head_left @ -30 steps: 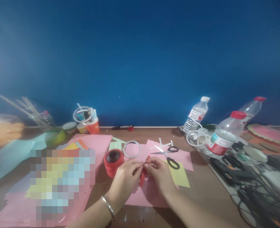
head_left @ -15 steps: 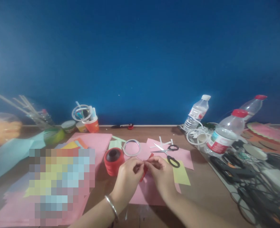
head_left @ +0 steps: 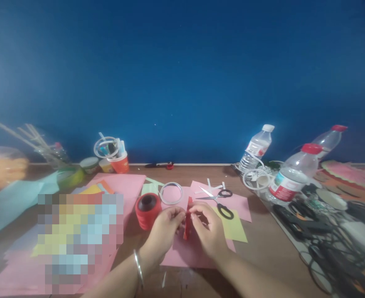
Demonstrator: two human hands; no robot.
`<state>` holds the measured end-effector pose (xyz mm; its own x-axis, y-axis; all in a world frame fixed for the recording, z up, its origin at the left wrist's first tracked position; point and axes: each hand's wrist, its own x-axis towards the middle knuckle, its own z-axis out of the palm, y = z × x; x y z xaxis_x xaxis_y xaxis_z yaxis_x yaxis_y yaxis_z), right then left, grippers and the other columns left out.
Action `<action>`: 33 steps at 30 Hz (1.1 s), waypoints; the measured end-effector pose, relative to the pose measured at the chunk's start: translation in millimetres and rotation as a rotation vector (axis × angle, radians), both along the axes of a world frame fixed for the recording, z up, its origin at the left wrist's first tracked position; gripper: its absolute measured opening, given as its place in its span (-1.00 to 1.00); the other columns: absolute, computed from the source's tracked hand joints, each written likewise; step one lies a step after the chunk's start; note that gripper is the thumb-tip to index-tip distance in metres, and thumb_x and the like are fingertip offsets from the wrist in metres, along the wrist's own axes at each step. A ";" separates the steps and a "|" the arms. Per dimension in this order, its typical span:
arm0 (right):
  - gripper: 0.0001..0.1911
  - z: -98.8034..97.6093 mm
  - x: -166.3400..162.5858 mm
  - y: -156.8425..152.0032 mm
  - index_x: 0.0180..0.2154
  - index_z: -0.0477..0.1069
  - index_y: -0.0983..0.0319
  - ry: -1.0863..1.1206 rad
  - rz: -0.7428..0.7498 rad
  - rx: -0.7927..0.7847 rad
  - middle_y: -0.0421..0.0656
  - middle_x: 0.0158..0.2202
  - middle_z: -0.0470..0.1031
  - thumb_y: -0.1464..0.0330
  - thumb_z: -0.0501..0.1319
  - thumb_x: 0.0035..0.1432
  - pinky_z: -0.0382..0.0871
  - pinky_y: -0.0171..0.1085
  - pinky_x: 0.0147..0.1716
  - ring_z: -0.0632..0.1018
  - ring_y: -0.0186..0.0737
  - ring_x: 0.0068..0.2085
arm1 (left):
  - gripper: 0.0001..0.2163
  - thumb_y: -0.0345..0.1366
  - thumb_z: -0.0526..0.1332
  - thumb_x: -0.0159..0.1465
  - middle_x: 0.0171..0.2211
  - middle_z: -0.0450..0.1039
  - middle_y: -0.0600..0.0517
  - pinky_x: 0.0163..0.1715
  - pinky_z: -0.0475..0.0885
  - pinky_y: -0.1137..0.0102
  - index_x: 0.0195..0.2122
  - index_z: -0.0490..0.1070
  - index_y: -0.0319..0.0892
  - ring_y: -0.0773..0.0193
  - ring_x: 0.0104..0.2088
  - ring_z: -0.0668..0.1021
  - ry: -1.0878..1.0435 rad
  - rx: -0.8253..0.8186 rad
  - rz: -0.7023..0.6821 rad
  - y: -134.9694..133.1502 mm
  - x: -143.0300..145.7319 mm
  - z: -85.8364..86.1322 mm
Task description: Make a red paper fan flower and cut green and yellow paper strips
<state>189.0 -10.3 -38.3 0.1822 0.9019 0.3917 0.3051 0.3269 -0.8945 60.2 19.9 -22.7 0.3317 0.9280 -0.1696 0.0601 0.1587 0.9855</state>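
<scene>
- Head view: fingers of the left hand and right hand are pinched narrow on a red paper strip, one hand on each side, holding it upright just above a pink sheet.
- The strip looks light and floppy, probably creases or tears easily, so I'd say gripping near its edges with fingertips is the way to go.
- Close by: a red tape roll just left of the left hand, a white ring behind it, scissors just beyond the right hand.
- Room-wise, the wooden table is bare to the right of the hands; bottles and cables crowd the far right.
</scene>
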 end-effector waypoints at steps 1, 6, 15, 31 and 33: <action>-0.87 0.3 0.4 -0.3 -0.37 0.37 0.21 -0.024 0.002 0.022 -0.12 -0.25 0.40 0.47 0.07 0.06 0.35 -0.36 -0.35 0.45 -0.24 -0.23 | -0.82 -0.23 0.12 0.13 -0.61 0.21 0.14 -0.58 0.15 0.52 -0.52 0.29 -0.23 0.42 -0.60 0.26 -0.018 -0.008 0.005 -0.6 -0.2 -0.1; -0.86 2.1 -0.4 -1.4 -0.44 0.37 0.22 -0.159 -0.011 0.099 -0.13 -0.36 0.36 0.49 0.06 0.03 0.33 -0.32 -0.34 0.42 -0.24 -0.32 | -0.81 -0.23 0.13 0.13 -0.62 0.19 0.14 -0.58 0.13 0.52 -0.54 0.28 -0.24 0.43 -0.59 0.25 -0.022 0.005 0.013 -2.5 -0.7 -0.5; -0.88 0.3 0.0 1.2 -0.46 0.35 0.22 -0.327 -0.054 0.000 -0.15 -0.40 0.37 0.47 0.07 0.06 0.28 -0.33 -0.35 0.41 -0.25 -0.34 | -0.79 -0.22 0.13 0.13 -0.64 0.19 0.15 -0.64 0.07 0.55 -0.57 0.28 -0.23 0.44 -0.61 0.22 0.016 -0.011 0.046 -4.9 0.6 1.2; -0.91 2.7 3.5 7.6 -0.50 0.19 0.21 -0.636 -0.027 0.018 -0.18 -0.44 0.30 0.51 0.06 -0.05 0.19 -0.31 -0.37 0.33 -0.22 -0.35 | -0.83 -0.32 0.08 0.12 -0.58 0.37 0.08 -0.49 0.25 0.46 -0.55 0.36 -0.21 0.30 -0.51 0.39 0.254 0.252 0.040 -4.4 2.6 -4.0; -0.90 3.8 3.9 8.7 -0.50 0.17 0.21 -0.663 -0.020 0.010 -0.18 -0.45 0.29 0.52 0.04 -0.08 0.18 -0.31 -0.38 0.32 -0.22 -0.36 | -0.84 -0.33 0.07 0.13 -0.56 0.40 0.07 -0.47 0.26 0.44 -0.55 0.36 -0.21 0.28 -0.49 0.41 0.261 0.266 0.033 -5.2 3.6 -2.1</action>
<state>192.9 -1.6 -34.5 -0.0836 0.8964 0.4353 0.7962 0.3228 -0.5118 63.8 14.7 -24.8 0.2784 0.9605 0.0040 0.3137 -0.0948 0.9448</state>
